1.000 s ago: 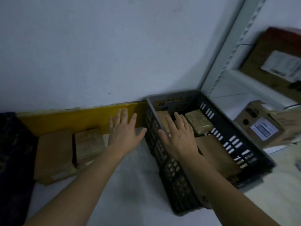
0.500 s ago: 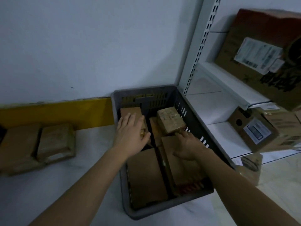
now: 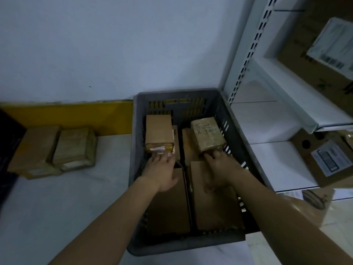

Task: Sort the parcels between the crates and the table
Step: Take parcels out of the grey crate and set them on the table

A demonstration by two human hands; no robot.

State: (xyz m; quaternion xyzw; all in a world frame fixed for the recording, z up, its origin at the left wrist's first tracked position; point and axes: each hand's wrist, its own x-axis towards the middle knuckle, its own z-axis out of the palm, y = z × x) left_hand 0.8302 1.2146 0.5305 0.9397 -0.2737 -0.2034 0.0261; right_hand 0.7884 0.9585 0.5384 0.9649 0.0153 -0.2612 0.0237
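I see a pale worktop [image 3: 57, 217] carrying a grey crate [image 3: 236, 131] against the far wall, with brown parcels packed inside. Left of it, two parcels [image 3: 53, 150] lie on the worktop. My left hand [image 3: 162, 171] touches the near end of a plain parcel [image 3: 159, 131]; my right hand [image 3: 221, 169] meets a taped parcel [image 3: 207, 134]. Whether either grip holds, I cannot tell.

Grey slotted crate [image 3: 136, 131], brown parcels [image 3: 159, 129] (one tape-wrapped), yellow board [image 3: 76, 117]
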